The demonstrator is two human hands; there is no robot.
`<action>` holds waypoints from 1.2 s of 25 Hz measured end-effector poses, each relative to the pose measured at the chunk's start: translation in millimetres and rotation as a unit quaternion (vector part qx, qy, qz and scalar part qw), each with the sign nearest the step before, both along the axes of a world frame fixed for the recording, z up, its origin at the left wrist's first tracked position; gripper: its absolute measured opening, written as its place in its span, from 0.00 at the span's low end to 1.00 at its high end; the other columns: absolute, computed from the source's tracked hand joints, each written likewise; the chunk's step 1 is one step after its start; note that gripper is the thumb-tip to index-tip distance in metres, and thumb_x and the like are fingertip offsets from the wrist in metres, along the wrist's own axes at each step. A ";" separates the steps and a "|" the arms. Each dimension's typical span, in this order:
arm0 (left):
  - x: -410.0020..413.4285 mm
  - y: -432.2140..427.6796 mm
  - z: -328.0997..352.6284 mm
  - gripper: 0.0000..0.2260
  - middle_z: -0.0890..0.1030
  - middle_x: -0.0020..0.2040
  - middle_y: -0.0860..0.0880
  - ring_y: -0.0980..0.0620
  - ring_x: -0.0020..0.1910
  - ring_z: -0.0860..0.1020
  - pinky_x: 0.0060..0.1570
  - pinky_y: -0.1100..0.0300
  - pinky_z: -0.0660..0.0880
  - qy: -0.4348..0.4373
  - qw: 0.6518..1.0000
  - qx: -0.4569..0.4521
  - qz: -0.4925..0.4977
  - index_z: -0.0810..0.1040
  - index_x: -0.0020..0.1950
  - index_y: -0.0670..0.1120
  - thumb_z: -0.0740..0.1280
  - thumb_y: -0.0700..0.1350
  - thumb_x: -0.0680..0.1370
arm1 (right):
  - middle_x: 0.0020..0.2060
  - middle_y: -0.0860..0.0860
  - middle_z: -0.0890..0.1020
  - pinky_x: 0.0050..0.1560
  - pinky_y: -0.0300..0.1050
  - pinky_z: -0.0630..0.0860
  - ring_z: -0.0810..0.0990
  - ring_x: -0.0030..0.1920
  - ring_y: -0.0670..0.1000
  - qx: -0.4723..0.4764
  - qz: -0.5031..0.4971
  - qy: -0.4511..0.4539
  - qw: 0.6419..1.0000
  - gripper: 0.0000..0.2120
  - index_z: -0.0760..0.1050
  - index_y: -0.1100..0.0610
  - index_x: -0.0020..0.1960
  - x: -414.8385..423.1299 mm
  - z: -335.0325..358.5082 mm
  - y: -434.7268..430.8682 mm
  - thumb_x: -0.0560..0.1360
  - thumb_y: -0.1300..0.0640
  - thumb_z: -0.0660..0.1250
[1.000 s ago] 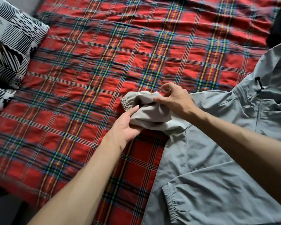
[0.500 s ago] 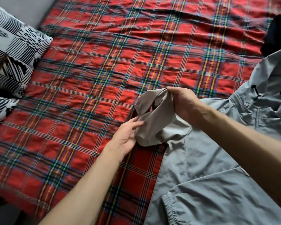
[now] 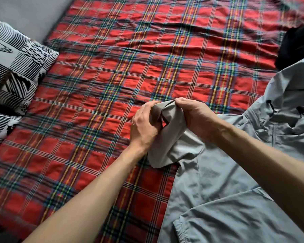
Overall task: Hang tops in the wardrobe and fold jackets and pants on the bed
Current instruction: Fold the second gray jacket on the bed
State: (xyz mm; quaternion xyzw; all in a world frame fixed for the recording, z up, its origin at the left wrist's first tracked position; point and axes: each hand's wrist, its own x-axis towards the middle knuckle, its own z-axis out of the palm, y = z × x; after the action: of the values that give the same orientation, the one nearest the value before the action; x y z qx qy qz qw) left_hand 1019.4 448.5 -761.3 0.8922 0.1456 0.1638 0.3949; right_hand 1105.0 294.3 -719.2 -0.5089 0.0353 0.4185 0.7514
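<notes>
Grey jacket [image 3: 226,199] is laid out on the right side of the bed, with its body reaching the near edge of the view. An elasticated cuff [image 3: 180,230] is seen at the near end, by the jacket's left border. The garment is spread over a red plaid bedspread [image 3: 95,85], by which the whole bed is covered.

Farther in, near the middle of the scene, the jacket's other sleeve [image 3: 172,137] is bunched up and raised off the bedspread between both hands. It is gripped from the left by the left hand [image 3: 144,127], whose fingers are curled into the fabric. Its top fold is clutched from the right by the right hand [image 3: 195,116], also with curled fingers. The two hands are held close together, with the sleeve between them.

To the right, at the jacket's collar, black drawcord toggles [image 3: 270,107] are visible. At the left edge two black-and-white patterned pillows [image 3: 16,67] are placed, one just beyond the other. At the far right a black garment [image 3: 298,44] is lying just beyond the jacket. A grey wall [image 3: 25,14] is seen at the far left.
</notes>
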 end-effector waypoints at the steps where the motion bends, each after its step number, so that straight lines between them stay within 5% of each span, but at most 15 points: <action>1: -0.7 1.4 3.6 0.17 0.83 0.55 0.51 0.52 0.54 0.80 0.54 0.54 0.76 -0.003 0.998 0.044 0.035 0.79 0.61 0.50 0.71 0.41 0.73 | 0.40 0.55 0.78 0.52 0.47 0.73 0.77 0.42 0.52 0.020 0.001 0.003 1.000 0.05 0.75 0.58 0.45 1.3 2.5 -0.7 0.79 0.61 0.62; 6: -10.3 44.0 10.9 0.12 0.85 0.45 0.52 0.51 0.45 0.82 0.41 0.61 0.74 0.045 0.978 0.058 0.195 0.83 0.53 0.54 0.68 0.39 0.74 | 0.37 0.52 0.76 0.40 0.39 0.77 0.77 0.36 0.48 0.060 -0.003 0.004 0.998 0.05 0.73 0.58 0.45 7.2 11.7 -2.3 0.79 0.62 0.60; 10: -5.9 75.2 36.2 0.04 0.79 0.32 0.57 0.58 0.33 0.76 0.34 0.62 0.66 0.094 0.985 -0.037 0.139 0.80 0.39 0.49 0.66 0.47 0.72 | 0.34 0.49 0.74 0.40 0.38 0.70 0.73 0.35 0.45 -0.064 -0.008 -0.104 0.993 0.10 0.73 0.55 0.42 16.3 9.7 -1.6 0.81 0.61 0.60; 13: 4.8 63.5 98.2 0.11 0.80 0.36 0.51 0.57 0.35 0.76 0.39 0.61 0.70 0.099 0.968 -0.230 0.010 0.81 0.43 0.41 0.71 0.49 0.69 | 0.36 0.46 0.75 0.46 0.39 0.67 0.71 0.40 0.45 -0.147 -0.039 -0.212 0.965 0.11 0.73 0.52 0.41 21.2 17.5 -16.8 0.82 0.60 0.61; 16: -1.1 5.3 158.3 0.06 0.82 0.38 0.49 0.55 0.37 0.80 0.38 0.64 0.76 0.162 0.880 -0.416 -0.162 0.79 0.46 0.40 0.68 0.43 0.75 | 0.39 0.44 0.77 0.47 0.39 0.68 0.74 0.43 0.44 -0.113 -0.042 -0.180 0.976 0.08 0.74 0.50 0.42 6.2 30.7 -82.8 0.80 0.55 0.63; 19: -22.2 -87.9 165.3 0.05 0.77 0.37 0.47 0.51 0.38 0.76 0.38 0.62 0.73 0.251 0.796 -0.466 -0.293 0.77 0.44 0.43 0.68 0.44 0.77 | 0.45 0.47 0.81 0.50 0.42 0.78 0.81 0.46 0.48 -0.014 -0.060 -0.042 0.997 0.02 0.78 0.49 0.43 -38.1 32.7 -190.1 0.73 0.52 0.67; 22: -70.7 -213.7 108.7 0.07 0.76 0.37 0.53 0.57 0.39 0.74 0.38 0.64 0.71 0.382 0.707 -0.436 -0.406 0.76 0.42 0.48 0.67 0.44 0.80 | 0.46 0.53 0.83 0.47 0.46 0.81 0.82 0.44 0.53 -0.118 -0.104 0.066 0.985 0.09 0.78 0.52 0.49 -103.8 6.6 -305.5 0.77 0.56 0.59; 24: -112.7 -294.3 59.3 0.05 0.78 0.48 0.50 0.56 0.48 0.74 0.49 0.60 0.73 0.452 0.653 -0.406 -0.452 0.77 0.55 0.44 0.67 0.42 0.80 | 0.50 0.54 0.83 0.51 0.48 0.79 0.83 0.43 0.50 -0.236 -0.105 0.110 0.960 0.12 0.75 0.53 0.58 -151.6 -12.2 -365.1 0.76 0.51 0.63; 25: -127.2 -315.1 34.5 0.11 0.78 0.54 0.48 0.56 0.52 0.75 0.55 0.59 0.72 0.467 0.661 -0.382 -0.446 0.76 0.61 0.45 0.68 0.41 0.79 | 0.48 0.54 0.82 0.47 0.44 0.79 0.83 0.40 0.49 -0.291 -0.107 0.128 0.942 0.22 0.75 0.53 0.58 -169.9 -22.4 -380.5 0.70 0.42 0.70; 27: -141.4 -330.5 -9.7 0.14 0.80 0.54 0.47 0.55 0.52 0.77 0.58 0.58 0.74 0.440 0.734 -0.351 -0.379 0.77 0.63 0.43 0.69 0.37 0.77 | 0.41 0.51 0.81 0.35 0.35 0.75 0.79 0.39 0.50 -0.400 -0.089 0.081 0.908 0.37 0.77 0.55 0.54 -201.5 -47.4 -408.5 0.53 0.34 0.78; 30: -135.9 -310.1 -50.0 0.06 0.83 0.46 0.43 0.52 0.38 0.80 0.50 0.53 0.77 0.395 0.850 -0.329 -0.114 0.80 0.46 0.49 0.71 0.38 0.73 | 0.44 0.49 0.79 0.41 0.39 0.75 0.77 0.43 0.53 -0.530 -0.039 -0.052 0.846 0.23 0.71 0.53 0.59 -232.1 -80.2 -427.3 0.69 0.50 0.77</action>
State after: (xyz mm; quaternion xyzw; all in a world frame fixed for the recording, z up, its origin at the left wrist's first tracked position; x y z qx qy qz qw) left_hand 883.5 138.4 -811.4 0.7098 0.2322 -0.3056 0.5907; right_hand 872.9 -133.0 -799.4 -0.8490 0.2320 0.2793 0.3839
